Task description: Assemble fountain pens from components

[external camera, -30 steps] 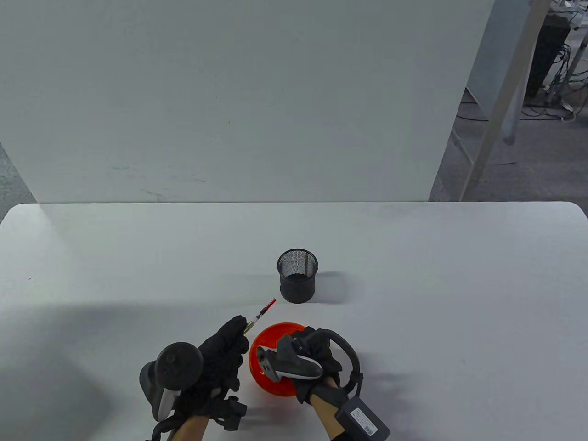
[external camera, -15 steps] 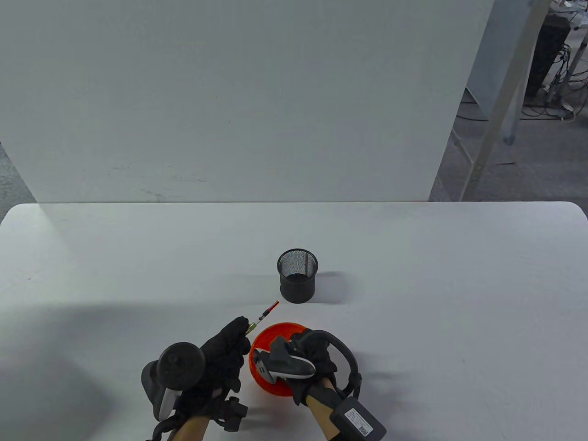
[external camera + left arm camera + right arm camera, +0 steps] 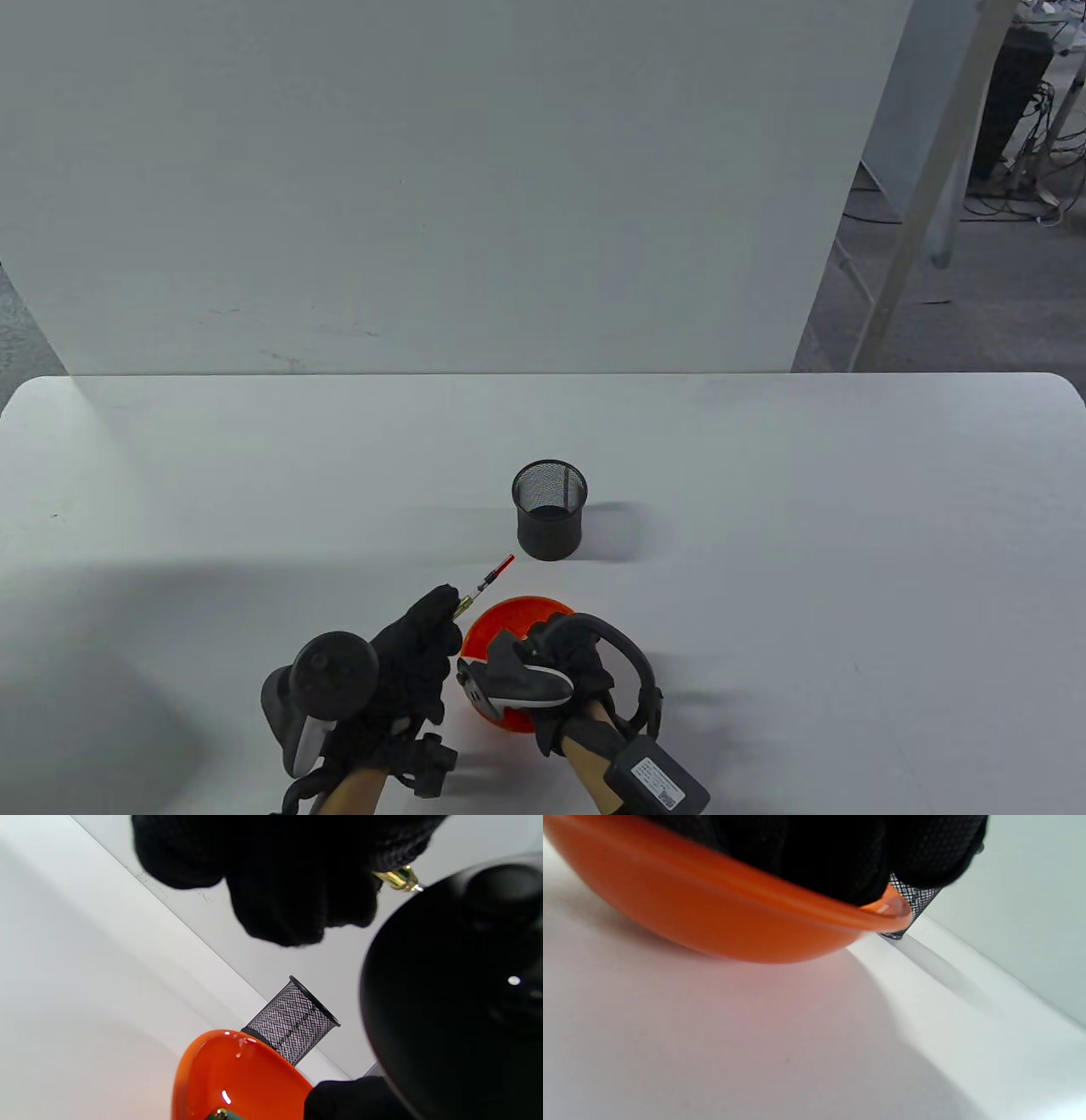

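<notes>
Glossy orange bowl (image 3: 509, 613), black wire-mesh cup (image 3: 550, 509), matt white table (image 3: 764, 552)

Left hand (image 3: 407, 662): gloved, entering from the bottom edge, tracker (image 3: 327, 679) on its back. Fingers curled, fingertips (image 3: 441, 604) pinched together at the far end of the hand, pointing up and to the right. Right hand (image 3: 568, 671): gloved, just beside the left, tracker (image 3: 513, 679) across its back, palm turned down, fingers reaching downward and hidden from above. Bare forearms show at both wrists.

Mesh cup (image 3: 550, 509) mid-table (image 3: 848, 526), bowl (image 3: 517, 613) just nearer, between both hands.
</notes>
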### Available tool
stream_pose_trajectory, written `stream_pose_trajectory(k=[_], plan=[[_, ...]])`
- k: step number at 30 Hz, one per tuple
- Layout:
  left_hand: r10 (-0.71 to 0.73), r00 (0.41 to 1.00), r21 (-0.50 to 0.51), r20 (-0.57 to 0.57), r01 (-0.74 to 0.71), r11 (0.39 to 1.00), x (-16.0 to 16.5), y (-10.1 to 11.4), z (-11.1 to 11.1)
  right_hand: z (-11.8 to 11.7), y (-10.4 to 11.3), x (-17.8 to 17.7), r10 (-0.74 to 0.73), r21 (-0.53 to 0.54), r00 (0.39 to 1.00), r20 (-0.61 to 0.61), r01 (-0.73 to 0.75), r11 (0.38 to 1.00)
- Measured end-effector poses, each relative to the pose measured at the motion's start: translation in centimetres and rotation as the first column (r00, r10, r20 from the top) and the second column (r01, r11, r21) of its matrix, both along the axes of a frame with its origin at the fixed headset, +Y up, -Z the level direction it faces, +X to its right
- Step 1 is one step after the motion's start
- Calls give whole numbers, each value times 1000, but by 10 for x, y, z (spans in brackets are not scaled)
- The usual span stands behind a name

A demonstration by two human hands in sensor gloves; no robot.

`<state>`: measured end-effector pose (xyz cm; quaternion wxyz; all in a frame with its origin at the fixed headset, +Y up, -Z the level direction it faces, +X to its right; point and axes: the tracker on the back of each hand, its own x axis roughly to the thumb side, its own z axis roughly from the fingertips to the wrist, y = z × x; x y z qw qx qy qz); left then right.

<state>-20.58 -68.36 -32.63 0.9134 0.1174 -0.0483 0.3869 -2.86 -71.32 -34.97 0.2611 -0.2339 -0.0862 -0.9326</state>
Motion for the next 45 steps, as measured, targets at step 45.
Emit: stream_pose_trajectory(k=[45], plan=[[-64,992,48,105,59,997,11,2,5,26,55,138,-942,293,336,0,901,321]])
